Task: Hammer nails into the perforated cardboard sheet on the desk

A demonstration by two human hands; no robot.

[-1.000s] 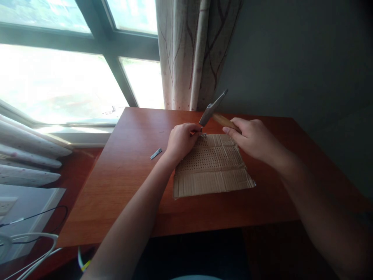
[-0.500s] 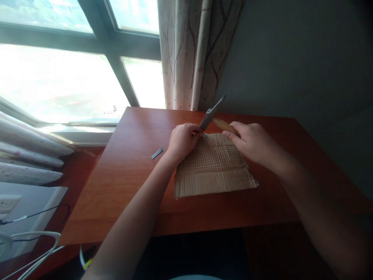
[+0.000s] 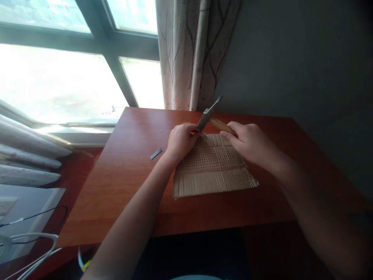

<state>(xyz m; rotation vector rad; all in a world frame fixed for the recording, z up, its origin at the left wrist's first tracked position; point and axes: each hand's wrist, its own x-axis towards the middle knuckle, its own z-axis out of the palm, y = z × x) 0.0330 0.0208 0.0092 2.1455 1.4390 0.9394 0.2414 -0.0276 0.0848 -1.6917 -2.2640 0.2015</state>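
Pale wood shows in the handle of the hammer (image 3: 218, 123), which the right hand (image 3: 252, 140) grips from the right, its fingers wrapped round the handle. From those fingers the handle runs up and to the left to the dark metal head (image 3: 205, 115), and the head lies crosswise to it: its long axis slants, the low end down at the left, the thin end rising away to the right, toward the curtain (image 3: 180, 58). That low end is what matters here, as I see it, for it comes right down by the fingertips of the left hand (image 3: 182, 140); whether metal and skin touch I cannot tell from where I stand. So the right hand has the hammer, yet the left is nearer the end that points down. The left fingers are pinched together over the far left corner of the cardboard (image 3: 204, 183), and what they may be grasping is too small and too hidden to tell. Just beside them, at the cardboard's far edge, are a few small metal bits (image 3: 203, 135), perhaps nails. The cardboard lies flat on the bench (image 3: 122, 202), dotted with holes. Left of the left wrist some loose nails (image 3: 156, 153) lie side by side, their long axis slanting away to the right; which way their points face, I cannot tell.
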